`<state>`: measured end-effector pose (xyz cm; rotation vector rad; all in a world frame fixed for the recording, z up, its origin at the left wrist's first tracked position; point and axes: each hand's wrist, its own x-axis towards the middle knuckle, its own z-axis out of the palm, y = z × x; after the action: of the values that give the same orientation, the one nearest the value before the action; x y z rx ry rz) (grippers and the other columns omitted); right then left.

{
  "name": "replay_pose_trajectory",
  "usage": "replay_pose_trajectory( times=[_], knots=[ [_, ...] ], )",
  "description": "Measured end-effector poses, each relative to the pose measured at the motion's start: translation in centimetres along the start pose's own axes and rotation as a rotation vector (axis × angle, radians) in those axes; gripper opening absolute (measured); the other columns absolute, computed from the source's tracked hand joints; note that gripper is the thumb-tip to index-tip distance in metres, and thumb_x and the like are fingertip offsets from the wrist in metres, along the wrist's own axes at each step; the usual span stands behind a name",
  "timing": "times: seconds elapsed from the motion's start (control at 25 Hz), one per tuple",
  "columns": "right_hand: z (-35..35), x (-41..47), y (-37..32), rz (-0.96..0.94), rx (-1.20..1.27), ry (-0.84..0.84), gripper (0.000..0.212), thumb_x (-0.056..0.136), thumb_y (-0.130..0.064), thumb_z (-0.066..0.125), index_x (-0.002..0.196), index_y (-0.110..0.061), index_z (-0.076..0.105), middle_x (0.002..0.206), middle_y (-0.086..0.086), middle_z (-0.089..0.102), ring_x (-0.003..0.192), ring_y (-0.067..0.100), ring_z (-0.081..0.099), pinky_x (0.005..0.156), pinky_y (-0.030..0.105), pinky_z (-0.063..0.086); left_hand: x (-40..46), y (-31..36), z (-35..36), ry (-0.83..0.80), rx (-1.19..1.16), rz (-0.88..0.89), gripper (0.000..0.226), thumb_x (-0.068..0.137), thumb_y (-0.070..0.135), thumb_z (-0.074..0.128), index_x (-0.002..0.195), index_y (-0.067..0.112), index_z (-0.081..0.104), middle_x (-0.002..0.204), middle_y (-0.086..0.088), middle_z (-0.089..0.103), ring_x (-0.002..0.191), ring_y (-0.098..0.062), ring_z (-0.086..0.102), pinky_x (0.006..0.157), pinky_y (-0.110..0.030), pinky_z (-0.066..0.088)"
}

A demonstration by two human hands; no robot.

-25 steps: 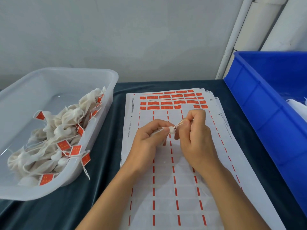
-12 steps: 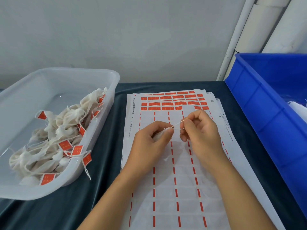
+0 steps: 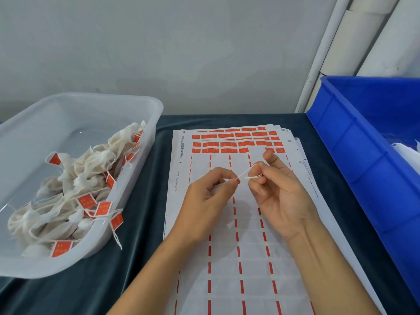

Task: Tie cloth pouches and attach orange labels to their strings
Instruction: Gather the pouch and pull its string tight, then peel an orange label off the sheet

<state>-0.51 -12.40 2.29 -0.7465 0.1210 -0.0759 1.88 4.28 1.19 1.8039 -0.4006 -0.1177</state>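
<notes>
A white string (image 3: 244,172) is pinched taut between the left hand (image 3: 210,196) and right hand (image 3: 280,189), above the label sheets (image 3: 250,258). The pouch (image 3: 214,189) is gripped inside the left hand. Tubs flank at 9 and 3 o'clock.

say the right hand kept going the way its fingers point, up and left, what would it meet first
Likely the left hand: the right hand faces its fingertips, joined by the string. Depth is unclear.

Both hands' fingers (image 3: 231,181) pinch a white string (image 3: 244,172) stretched between them, above the label sheets (image 3: 250,258) on the worktop (image 3: 141,258).
</notes>
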Motion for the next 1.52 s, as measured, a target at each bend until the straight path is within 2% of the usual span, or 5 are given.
replay_pose_trajectory(
  times=[0.24,0.56,0.8,0.96,1.52],
  knots=[
    [-0.2,0.3,-1.7,0.0,-0.475,0.031,0.023,0.103,-0.009,0.054,0.103,-0.019,0.075,0.075,0.009,0.06,0.065,0.015,0.054,0.054,0.027,0.046,0.1,0.1,0.0,-0.014,0.039,0.015,0.018,0.104,0.036,0.063,0.092,0.043,0.075,0.095,0.029,0.073,0.096,0.006,0.066,0.076,-0.003,0.047],
    [-0.4,5.8,-6.7,-0.226,-1.444,0.525,0.022,0.101,-0.033,0.058,0.082,-0.027,0.067,0.071,-0.012,0.069,0.063,0.005,0.068,0.055,0.02,0.045,0.4,-0.3,0.0,-0.035,-0.013,-0.022,0.015,0.104,0.035,0.061,0.095,0.031,0.073,0.091,0.019,0.075,0.092,-0.003,0.072,0.075,-0.009,0.053],
    [-2.3,8.7,-1.0,-0.187,-1.896,0.639,0.045,0.097,-0.058,0.055,0.12,-0.02,0.065,0.126,0.0,0.063,0.11,0.019,0.06,0.09,0.038,0.051,0.6,0.2,-1.0,-0.071,0.062,-0.055,0.018,0.102,0.035,0.061,0.089,0.033,0.074,0.088,0.018,0.076,0.088,-0.001,0.073,0.073,-0.004,0.051],
    [-3.0,8.6,0.8,-0.343,-1.929,0.705,0.054,0.091,-0.065,0.058,0.123,-0.023,0.068,0.125,-0.002,0.066,0.109,0.018,0.061,0.092,0.038,0.051,0.7,0.0,-0.5,-0.004,-0.025,-0.023,0.019,0.104,0.031,0.061,0.093,0.032,0.076,0.092,0.017,0.078,0.093,-0.002,0.074,0.078,-0.007,0.053],
    [-3.5,9.2,0.5,-0.449,-1.745,0.804,0.027,0.091,-0.048,0.069,0.096,-0.024,0.08,0.098,-0.006,0.072,0.083,0.012,0.054,0.079,0.036,0.055,0.8,-0.6,0.3,-0.034,-0.051,-0.067,0.025,0.092,0.047,0.057,0.091,0.031,0.076,0.09,0.019,0.078,0.093,0.0,0.073,0.078,-0.006,0.051]
  ],
)
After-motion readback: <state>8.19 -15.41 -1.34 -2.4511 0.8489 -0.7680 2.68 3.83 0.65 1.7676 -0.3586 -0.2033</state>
